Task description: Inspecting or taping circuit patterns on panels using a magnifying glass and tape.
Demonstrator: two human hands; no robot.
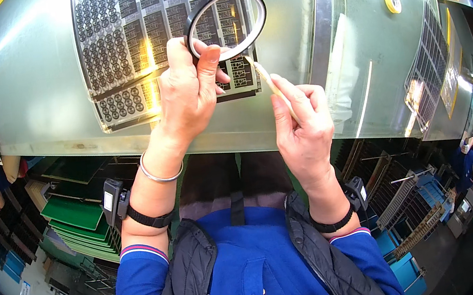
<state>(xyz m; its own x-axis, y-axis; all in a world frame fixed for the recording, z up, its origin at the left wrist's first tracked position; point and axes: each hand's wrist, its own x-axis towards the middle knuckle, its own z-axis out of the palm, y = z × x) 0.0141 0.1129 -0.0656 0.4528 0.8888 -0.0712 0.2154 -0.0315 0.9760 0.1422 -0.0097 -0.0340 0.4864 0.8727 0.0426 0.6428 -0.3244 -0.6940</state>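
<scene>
My left hand (187, 88) is closed on the rim of a roll of black tape (244, 46) with a white core, which it holds up over the glass table. Below the roll lies a patterned film sheet (111, 50) printed with dark circles and blocks of fine lines. In a pinch grip, my right hand (303, 109) has a slender tan stick-like tool (266, 78). The tool's tip points up and left, close to the lower edge of the roll; whether they touch I cannot tell. My left fingertips are partly hidden behind the roll.
The glass table (52, 112) bends across the upper view, its front edge near my body. On the right are a small yellow tape roll (392, 3) and another dark film sheet (425, 63). Green boards (75, 213) are stacked at lower left. Other people work at both sides.
</scene>
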